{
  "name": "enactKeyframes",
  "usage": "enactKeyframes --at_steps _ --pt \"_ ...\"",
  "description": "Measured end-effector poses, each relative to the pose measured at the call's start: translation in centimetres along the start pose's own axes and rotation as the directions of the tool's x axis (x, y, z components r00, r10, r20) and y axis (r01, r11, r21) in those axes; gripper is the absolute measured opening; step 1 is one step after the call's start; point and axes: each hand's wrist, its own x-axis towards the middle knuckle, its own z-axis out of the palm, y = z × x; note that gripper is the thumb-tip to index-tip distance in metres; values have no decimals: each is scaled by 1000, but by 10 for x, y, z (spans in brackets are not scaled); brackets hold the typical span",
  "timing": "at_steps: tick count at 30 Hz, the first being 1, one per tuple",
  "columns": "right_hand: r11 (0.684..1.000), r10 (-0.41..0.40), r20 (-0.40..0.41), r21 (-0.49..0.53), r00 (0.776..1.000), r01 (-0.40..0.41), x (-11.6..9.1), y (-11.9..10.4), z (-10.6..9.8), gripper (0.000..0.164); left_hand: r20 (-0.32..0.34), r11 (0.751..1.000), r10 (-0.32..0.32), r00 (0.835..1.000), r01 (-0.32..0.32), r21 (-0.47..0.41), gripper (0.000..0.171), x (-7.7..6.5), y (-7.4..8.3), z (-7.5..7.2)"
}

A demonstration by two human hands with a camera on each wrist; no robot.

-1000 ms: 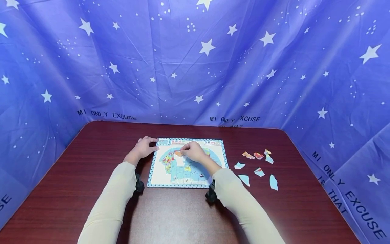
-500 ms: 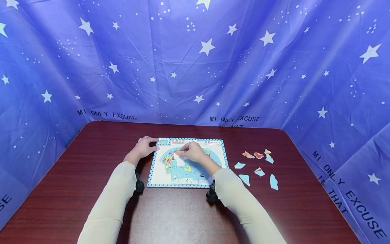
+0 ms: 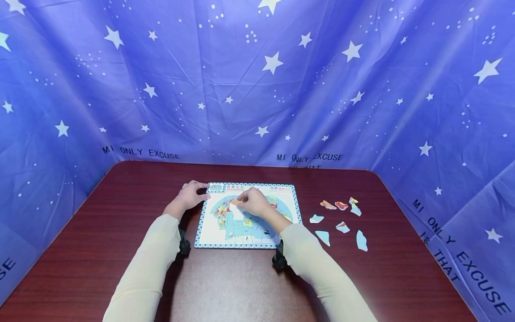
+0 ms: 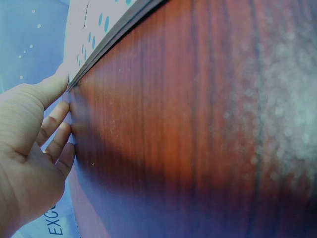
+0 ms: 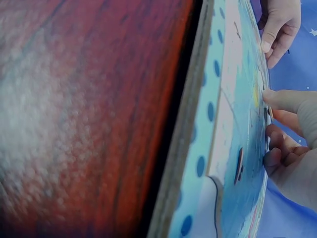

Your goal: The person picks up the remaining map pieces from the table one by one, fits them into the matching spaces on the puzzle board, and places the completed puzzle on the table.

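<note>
Two pale sleeves (image 3: 138,273) come first, each with a black wrist camera (image 3: 278,258) by the cuff. Beyond them the map board (image 3: 213,232) lies flat on the table (image 3: 233,286), well inside its left and right edges. Off the board's right edge I log seven loose pieces (image 3: 361,240), perhaps eight: the yellow-and-blue piece (image 3: 356,209) nearest the table's far edge may be two touching.

Right hand (image 3: 256,203): over the board, reaching in from its right side; thumb and finger pinch an orange piece (image 3: 235,202). From my remote seat, I place that piece at the far end of a white gap (image 3: 238,214), just left of the board's middle.

Key relation: the piece projects leftward from the fingertips, long axis roughly parallel to the board's far edge; the gap extends nearward from it. I judge any small adjustment to hang on that angle. Flat or lifted, I cannot tell. The right hand is the nearer one.

Left hand (image 3: 189,195): at the board's far-left corner, thumb and a finger laid against it, clasping no piece.

Farthest: starry blue curtain (image 3: 241,112), past the table's far edge.
</note>
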Motion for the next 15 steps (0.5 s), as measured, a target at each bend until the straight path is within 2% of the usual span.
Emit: enactKeyframes --at_steps 15 --pt "999 22 -3 40 1000 -22 1 2 0 22 0 1000 4 1000 -4 12 48 1 0 0"
